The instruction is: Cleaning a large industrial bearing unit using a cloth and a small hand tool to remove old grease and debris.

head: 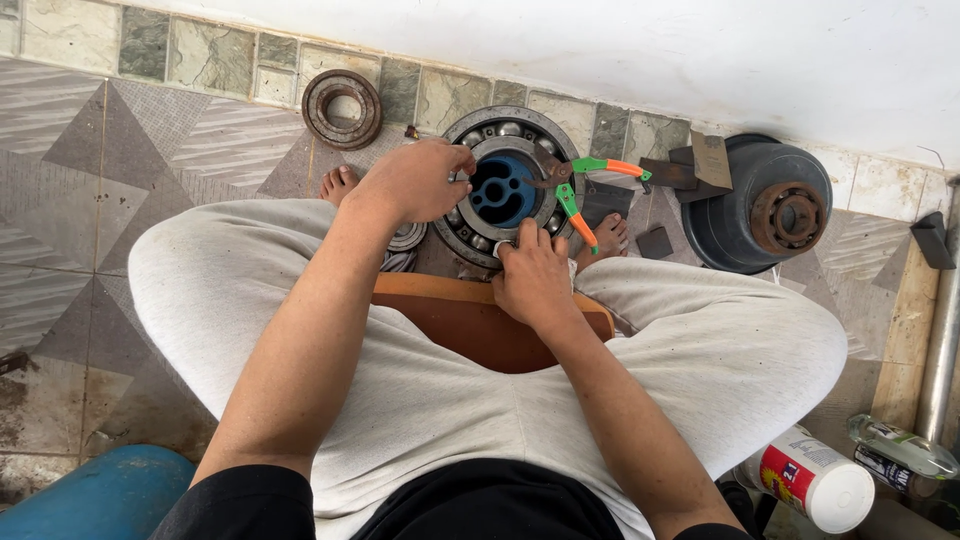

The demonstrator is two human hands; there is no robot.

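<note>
A large steel ball bearing (pixel 490 128) with a blue core lies flat on the tiled floor between my bare feet. My left hand (pixel 415 180) grips its left rim, fingers curled over the edge. On the near rim rests my right hand (pixel 533 278), fingers pressed down on the balls and a bit of white cloth. Pliers (pixel 580 190) with green and orange handles lie on the bearing's right side, untouched. I sit on a brown wooden stool (pixel 470 320) with my knees spread in light grey trousers.
A smaller rusty bearing ring (pixel 342 108) leans by the wall at the back. A dark pulley-like drum (pixel 765 205) with a rusty hub sits to the right. A white can (pixel 815 480), bottles (pixel 900 445) and a metal pipe (pixel 943 340) are at the right; a blue container (pixel 100 495) is at the lower left.
</note>
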